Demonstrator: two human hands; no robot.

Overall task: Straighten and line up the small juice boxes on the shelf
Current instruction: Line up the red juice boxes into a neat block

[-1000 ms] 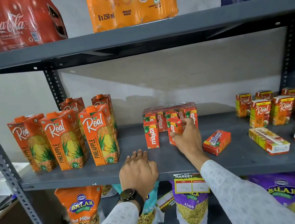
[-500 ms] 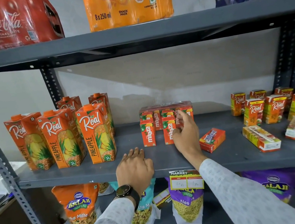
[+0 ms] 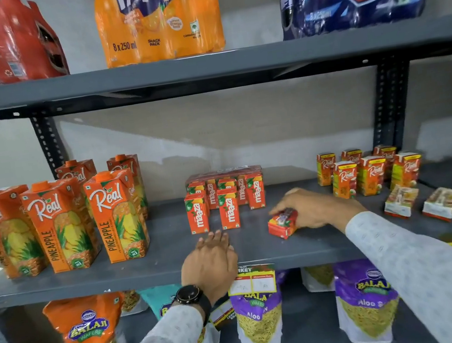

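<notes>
Grey painted metal forms the shelf (image 3: 151, 266), its surface flat and matte. The right hand (image 3: 311, 207) is seen curled over a small red juice box (image 3: 283, 224) lying on its side, fingers closed around its glossy cardboard. At 9 o'clock of that box, upright Maaza boxes (image 3: 224, 200) are grouped. The left hand (image 3: 209, 260) is laid flat at the shelf's front edge, fingers spread, nothing held. A dark round watch (image 3: 189, 295) is worn.
</notes>
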